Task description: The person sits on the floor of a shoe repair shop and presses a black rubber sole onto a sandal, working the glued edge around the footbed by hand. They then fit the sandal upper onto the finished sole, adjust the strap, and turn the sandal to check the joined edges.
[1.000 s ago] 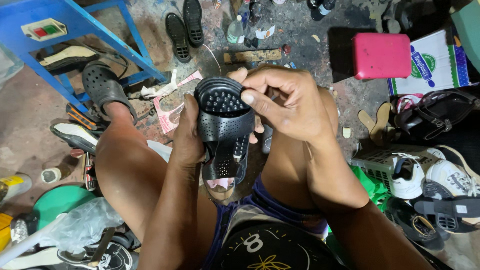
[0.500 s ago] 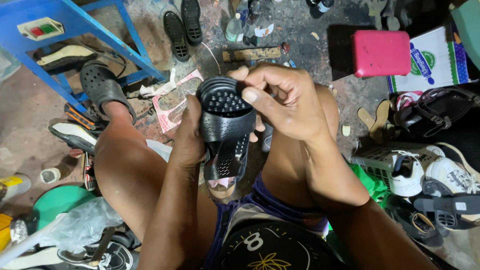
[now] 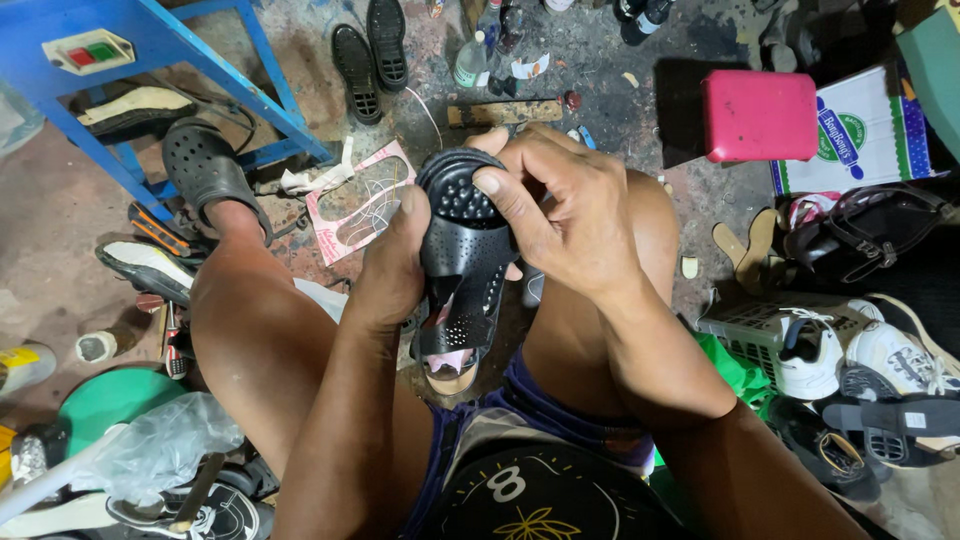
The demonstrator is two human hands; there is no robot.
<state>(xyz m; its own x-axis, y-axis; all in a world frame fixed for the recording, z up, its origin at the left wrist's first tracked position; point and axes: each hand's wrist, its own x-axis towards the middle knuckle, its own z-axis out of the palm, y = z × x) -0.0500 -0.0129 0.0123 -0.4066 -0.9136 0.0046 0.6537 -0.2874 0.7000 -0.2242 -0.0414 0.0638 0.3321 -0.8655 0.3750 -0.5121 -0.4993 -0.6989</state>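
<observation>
A black slide sandal (image 3: 462, 262) is gripped by both hands between the knees, sole upward, its studded end tilted away from the body so the underside faces the camera. The left hand (image 3: 392, 262) is closed around the sandal's left edge, seemingly as a brace, while the right hand (image 3: 560, 205) is clamped over the top right, thumb pressed flat on the studs as if the sole were being pushed down or tested. The sandal is held clear of the floor, above a gap between the thighs. On the floor beyond, a pink insole card (image 3: 362, 200) lies just past the left hand, and 2 black soles (image 3: 368, 52) are laid side by side farther out. A blue metal frame (image 3: 215, 75) is stood at the left and a pink box (image 3: 760, 115) at the right.
</observation>
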